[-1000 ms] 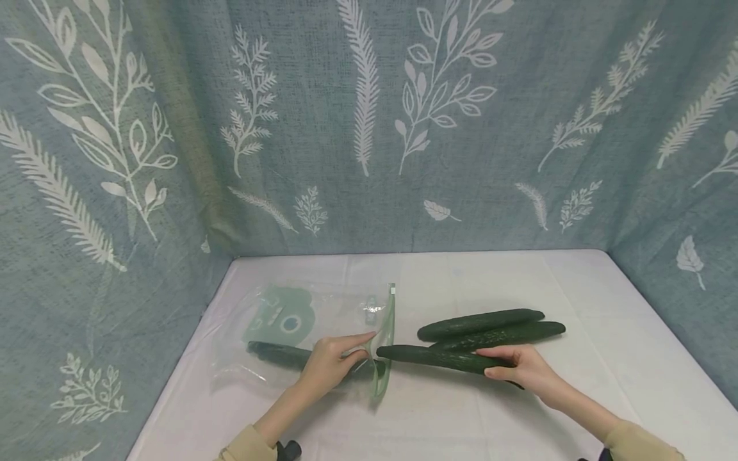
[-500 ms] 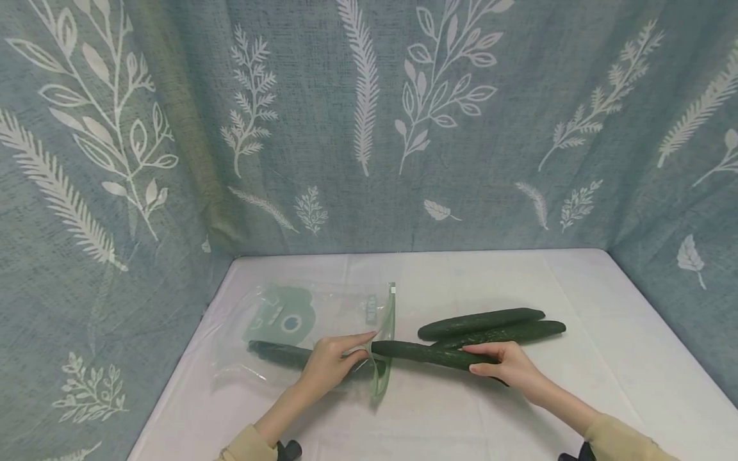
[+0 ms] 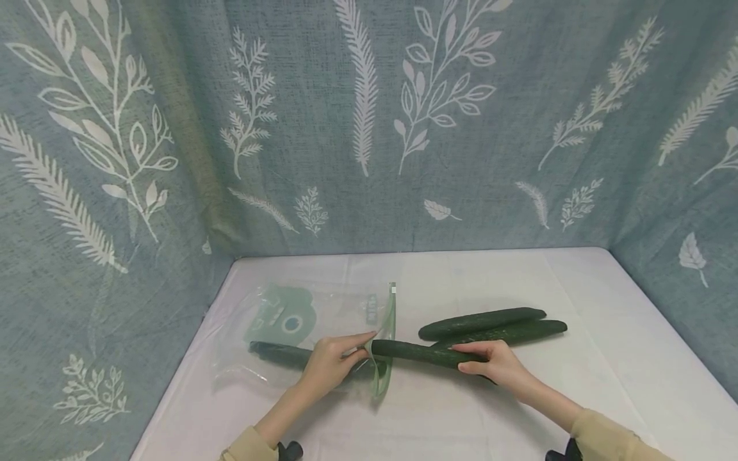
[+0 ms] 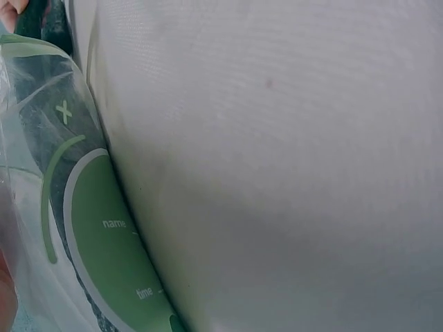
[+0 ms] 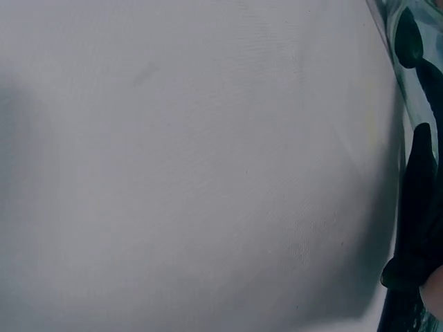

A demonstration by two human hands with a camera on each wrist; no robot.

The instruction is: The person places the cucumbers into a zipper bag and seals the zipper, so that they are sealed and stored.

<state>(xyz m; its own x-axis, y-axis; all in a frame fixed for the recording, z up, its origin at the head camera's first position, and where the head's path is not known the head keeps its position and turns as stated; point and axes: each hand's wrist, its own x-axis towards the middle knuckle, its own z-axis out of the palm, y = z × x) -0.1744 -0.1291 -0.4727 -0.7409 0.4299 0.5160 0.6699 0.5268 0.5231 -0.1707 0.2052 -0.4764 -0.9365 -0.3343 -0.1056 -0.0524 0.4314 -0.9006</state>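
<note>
A clear zip bag (image 3: pixel 340 304) with a green print lies on the left of the table, its mouth facing right. Inside it rests one cucumber (image 3: pixel 279 354). My left hand (image 3: pixel 330 366) pinches the near layer of the bag at the mouth. With thumb and fingers my right hand (image 3: pixel 497 366) grips the rear part of another cucumber (image 3: pixel 412 351), whose front tip sits at the bag's mouth beside my left fingertips. In the left wrist view the bag's green label (image 4: pixel 111 256) shows. The right wrist view catches the held cucumber (image 5: pixel 415 187) at its right edge.
Two more cucumbers, an upper one (image 3: pixel 481 323) and a lower one (image 3: pixel 530 331), lie side by side behind my right hand. A white cloth covers the table (image 3: pixel 450 422). A blue-green leaf-patterned curtain (image 3: pixel 369 211) stands at the back and sides.
My right hand has moved left with its cucumber, bringing the tip from just outside to the bag's mouth. My left hand keeps its place on the bag.
</note>
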